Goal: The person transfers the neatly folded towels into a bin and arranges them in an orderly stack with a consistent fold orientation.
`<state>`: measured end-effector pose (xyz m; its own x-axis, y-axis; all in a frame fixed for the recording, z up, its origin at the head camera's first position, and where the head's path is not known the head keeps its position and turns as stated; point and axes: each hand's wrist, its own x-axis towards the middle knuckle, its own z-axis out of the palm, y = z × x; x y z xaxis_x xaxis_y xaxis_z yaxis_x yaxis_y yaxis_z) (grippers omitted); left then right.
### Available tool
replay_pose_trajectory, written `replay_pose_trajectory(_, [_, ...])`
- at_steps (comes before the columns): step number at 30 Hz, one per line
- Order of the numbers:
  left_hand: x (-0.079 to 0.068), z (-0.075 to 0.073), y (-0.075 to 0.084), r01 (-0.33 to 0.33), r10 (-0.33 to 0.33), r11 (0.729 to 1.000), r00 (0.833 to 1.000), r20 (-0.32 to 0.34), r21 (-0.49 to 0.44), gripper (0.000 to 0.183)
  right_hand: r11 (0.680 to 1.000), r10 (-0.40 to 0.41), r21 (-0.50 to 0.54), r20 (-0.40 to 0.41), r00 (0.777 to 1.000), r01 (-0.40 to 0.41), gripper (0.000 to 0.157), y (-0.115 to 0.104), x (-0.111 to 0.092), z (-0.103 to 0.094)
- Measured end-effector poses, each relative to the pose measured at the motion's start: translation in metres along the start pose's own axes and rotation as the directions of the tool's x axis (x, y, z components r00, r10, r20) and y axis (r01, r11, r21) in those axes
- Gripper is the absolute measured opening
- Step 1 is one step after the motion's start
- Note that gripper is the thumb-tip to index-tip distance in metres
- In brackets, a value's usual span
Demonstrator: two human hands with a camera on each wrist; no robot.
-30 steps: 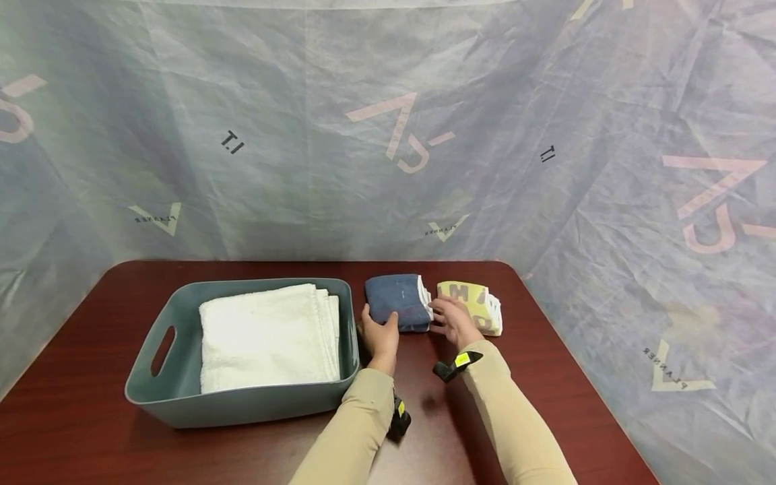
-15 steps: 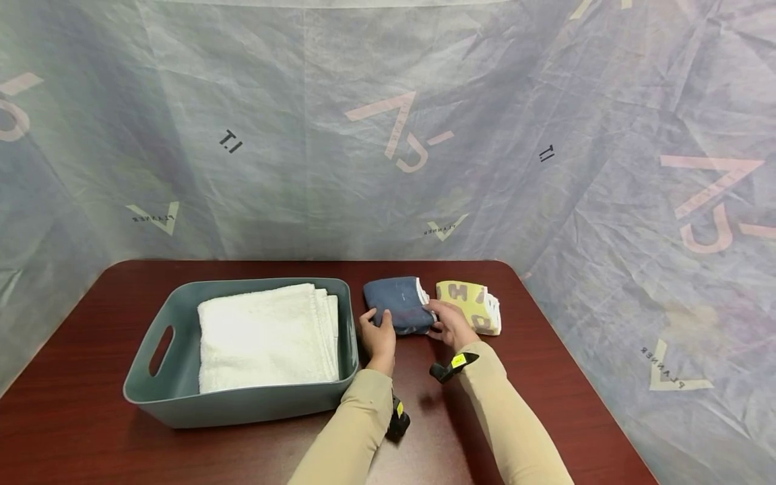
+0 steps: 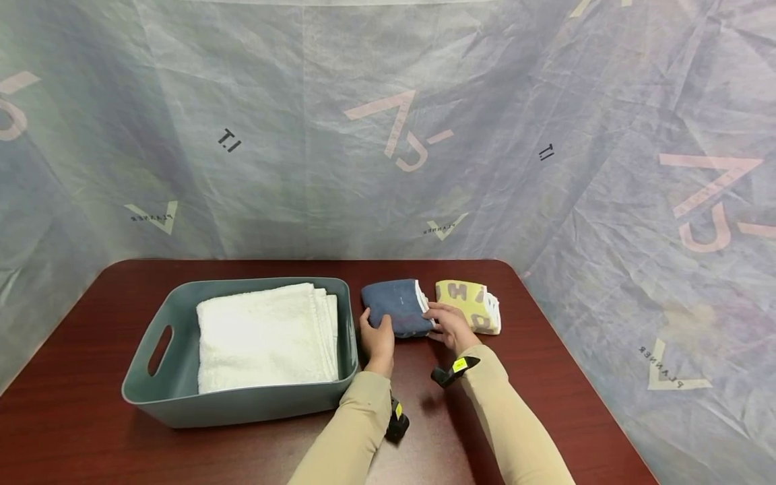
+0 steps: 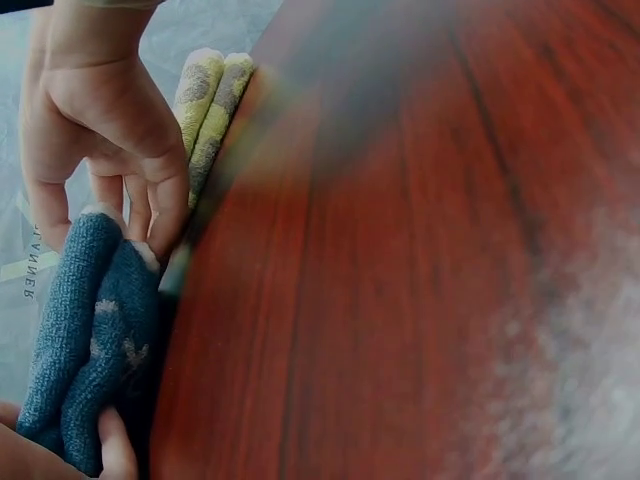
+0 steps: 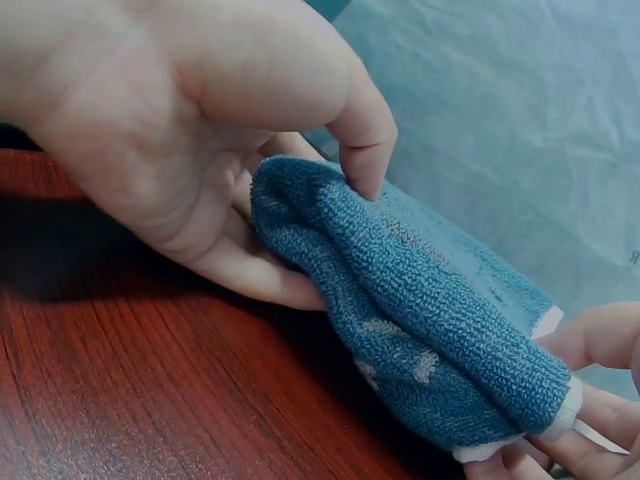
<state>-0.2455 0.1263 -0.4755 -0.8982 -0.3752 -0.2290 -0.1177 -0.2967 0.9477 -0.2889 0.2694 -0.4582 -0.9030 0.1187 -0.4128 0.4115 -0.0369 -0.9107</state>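
Observation:
A folded blue towel (image 3: 393, 303) with white edging lies at the back of the table, both hands at it. My left hand (image 3: 378, 341) holds its left end, thumb on top and fingers at the side and beneath. At the white-edged right end, my right hand (image 3: 451, 327) grips the layers between thumb and fingers. From the right wrist, the blue towel (image 5: 400, 300) shows thick rolled layers with pale marks on the front fold. Close beyond my right hand sits a folded yellow towel (image 3: 459, 294) with grey-brown letters.
Left of the hands stands a grey-green plastic basket (image 3: 254, 399) with handle holes, its right wall close to my left hand. Inside lies a folded white towel (image 3: 261, 337). A grey printed sheet (image 3: 388, 222) hangs behind the reddish-brown table (image 3: 564, 417).
The blue towel has shifted slightly toward me. My right hand has closed on its right end, after having its fingers spread beside it. My left hand stays at the left end.

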Motion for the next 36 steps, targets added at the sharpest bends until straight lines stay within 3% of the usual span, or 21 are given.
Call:
replay_pose_trajectory(10, [-0.003, -0.003, 0.000, 0.020, -0.018, 0.998, 0.999, 0.030, -0.067, 0.052, 1.000, -0.003, 0.021, 0.000, 1.000, 0.003, 0.051, 0.000, -0.003, -0.003])
replay_pose_trajectory(15, [-0.003, -0.002, 0.001, 0.017, -0.016, 0.997, 1.000, 0.014, -0.077, 0.052, 0.998, 0.004, 0.065, 0.003, 1.000, -0.005, 0.053, -0.003, -0.006, -0.006])
replay_pose_trajectory(24, [-0.004, 0.000, 0.007, -0.030, 0.030, 0.997, 1.000, 0.000, -0.069, 0.051, 0.997, -0.014, 0.081, 0.057, 0.998, 0.009, 0.053, -0.009, -0.012, -0.007])
replay_pose_trajectory(36, [-0.013, 0.005, 0.020, -0.104, 0.103, 0.992, 0.995, -0.011, -0.070, 0.051, 0.986, -0.050, 0.165, 0.058, 0.997, 0.040, 0.055, -0.016, -0.020, -0.013])
